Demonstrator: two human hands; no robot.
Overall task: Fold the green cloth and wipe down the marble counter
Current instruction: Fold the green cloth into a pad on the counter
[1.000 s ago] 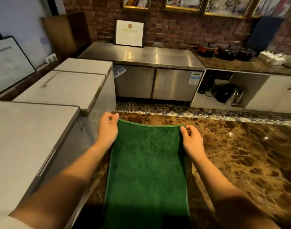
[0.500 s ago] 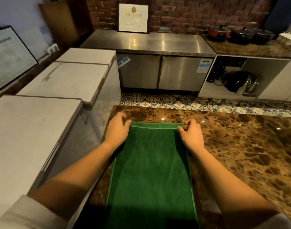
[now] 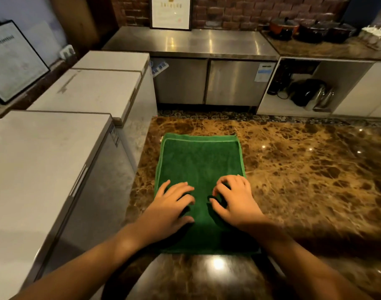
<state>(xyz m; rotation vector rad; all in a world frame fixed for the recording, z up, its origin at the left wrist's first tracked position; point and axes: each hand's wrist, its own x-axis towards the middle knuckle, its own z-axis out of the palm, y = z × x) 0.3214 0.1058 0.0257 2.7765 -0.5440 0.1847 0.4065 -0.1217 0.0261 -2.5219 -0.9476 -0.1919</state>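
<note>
Now we look down at our brown marble counter with gold veins, and lots of things stand around it. On our left sit three white chest freezers with flat lids, close beside the counter edge. Across the patterned tile floor stands a shiny steel cabinet with two doors, and a framed white paper leans on the red brick wall above it. To the right, an open white shelf holds dark kitchen machines, and dark pots sit on the top above that. A big framed picture leans at the far left.

Nothing lies on the counter between us and our flat green terry cloth. It lies spread out on the marble near the left end of the counter, and its near edge stops a little way before the counter's near edge. We can see a second layer peeking out along its far edge, so it looks folded.

Our left hand rests palm down on the near part of the cloth, fingers spread wide and gripping nothing. Our right hand is on the cloth just beside it, with the fingers curled down so the tips press the cloth; it grips nothing either. Both bare arms reach forward from the bottom corners.
</note>
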